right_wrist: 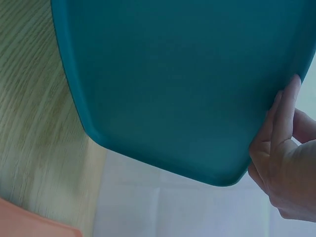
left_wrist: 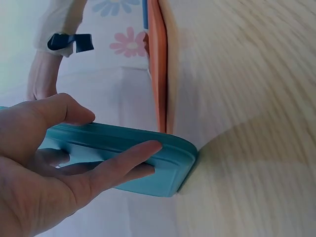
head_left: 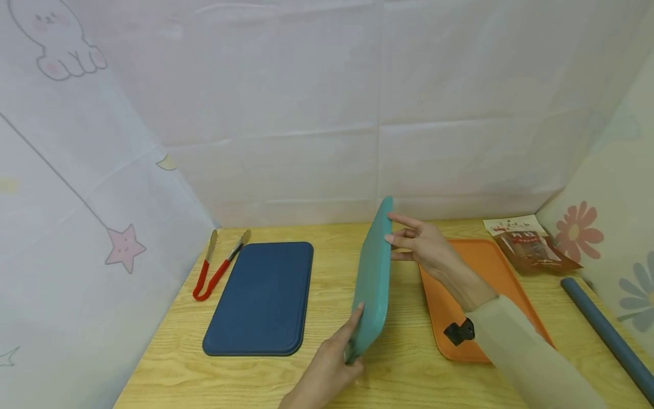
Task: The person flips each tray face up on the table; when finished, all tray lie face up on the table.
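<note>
A teal rectangular tray (head_left: 372, 267) stands tilted up on edge over the table, its raised rim toward the right. My left hand (head_left: 327, 369) grips its near end; in the left wrist view that hand (left_wrist: 29, 182) has the thumb on the upper edge and fingers across the ridged underside. At the far upper edge, my right hand (head_left: 434, 250) pinches the rim. The right wrist view shows the tray's plain inner face (right_wrist: 173, 89), with the right hand (right_wrist: 291, 163) at its edge, fingertips on that face. The tray's lower corner comes close to the wood in the left wrist view.
A dark blue tray (head_left: 260, 298) lies at left beside red-handled tongs (head_left: 221, 272). An orange tray (head_left: 503, 278) lies under the right forearm. Behind it sits a packaged food bag (head_left: 531, 247); a blue-grey roll (head_left: 608, 335) runs along the right edge. Cloth walls enclose the table.
</note>
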The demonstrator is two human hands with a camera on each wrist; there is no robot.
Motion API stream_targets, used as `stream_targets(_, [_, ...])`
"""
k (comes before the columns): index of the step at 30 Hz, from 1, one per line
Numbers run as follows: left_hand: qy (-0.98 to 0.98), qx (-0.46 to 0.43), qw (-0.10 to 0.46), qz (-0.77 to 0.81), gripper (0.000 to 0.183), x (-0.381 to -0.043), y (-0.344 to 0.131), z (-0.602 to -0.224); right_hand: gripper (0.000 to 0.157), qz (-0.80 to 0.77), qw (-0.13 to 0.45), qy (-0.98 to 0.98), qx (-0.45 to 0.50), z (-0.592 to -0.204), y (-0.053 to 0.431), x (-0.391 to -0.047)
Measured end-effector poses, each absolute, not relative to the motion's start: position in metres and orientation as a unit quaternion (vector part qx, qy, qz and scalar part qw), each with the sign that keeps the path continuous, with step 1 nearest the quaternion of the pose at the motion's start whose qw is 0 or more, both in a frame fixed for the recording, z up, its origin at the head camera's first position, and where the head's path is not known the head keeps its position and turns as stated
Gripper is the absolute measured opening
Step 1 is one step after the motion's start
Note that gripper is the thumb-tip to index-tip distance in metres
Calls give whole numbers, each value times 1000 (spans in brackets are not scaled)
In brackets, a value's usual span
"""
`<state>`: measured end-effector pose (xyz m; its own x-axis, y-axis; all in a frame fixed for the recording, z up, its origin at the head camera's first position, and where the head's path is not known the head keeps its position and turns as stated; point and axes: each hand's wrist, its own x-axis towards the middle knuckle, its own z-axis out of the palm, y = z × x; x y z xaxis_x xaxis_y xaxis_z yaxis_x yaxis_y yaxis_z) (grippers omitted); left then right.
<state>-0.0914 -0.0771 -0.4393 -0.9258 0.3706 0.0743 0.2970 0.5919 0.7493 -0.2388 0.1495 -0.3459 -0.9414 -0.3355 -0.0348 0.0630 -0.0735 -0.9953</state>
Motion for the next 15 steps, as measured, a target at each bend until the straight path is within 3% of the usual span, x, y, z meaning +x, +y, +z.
stream_targets(8, [871, 191, 33, 452, 101, -88, -70, -429, 66, -721, 138, 671, -106, -342, 140, -240])
stream_targets(15, [848, 168, 32, 502, 94, -89, -69, -425, 64, -715, 139, 677, -103, -336, 131, -240])
